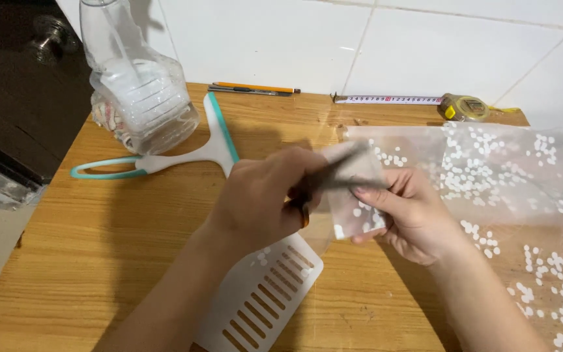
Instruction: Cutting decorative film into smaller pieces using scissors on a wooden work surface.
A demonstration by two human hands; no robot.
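A sheet of clear film (490,169) printed with white dots is the thing in hand; it trails off to the right over the wooden counter (99,248), and its near corner is pulled up between the two hands at the middle of the view. The right hand (412,215) is closed in a pinch on that corner, thumb on top and fingers beneath, holding it taut; the left hand (262,195) is curled shut around a pair of scissors (340,176) with an orange handle, the dark blades blurred and lying across the film's edge — whether they are open or closed on it I cannot tell.

By the look of it, the step is cutting a small piece from the corner; a clean cut would call for the film kept tight and the blades square to the edge.

Just below the hands lies a white slotted vent cover (262,293); further off to the left are a teal-and-white squeegee (210,143) and a clear spray bottle (141,85); along the tiled wall lie pencils (255,88) and a yellow tape measure (464,107), its blade drawn out.
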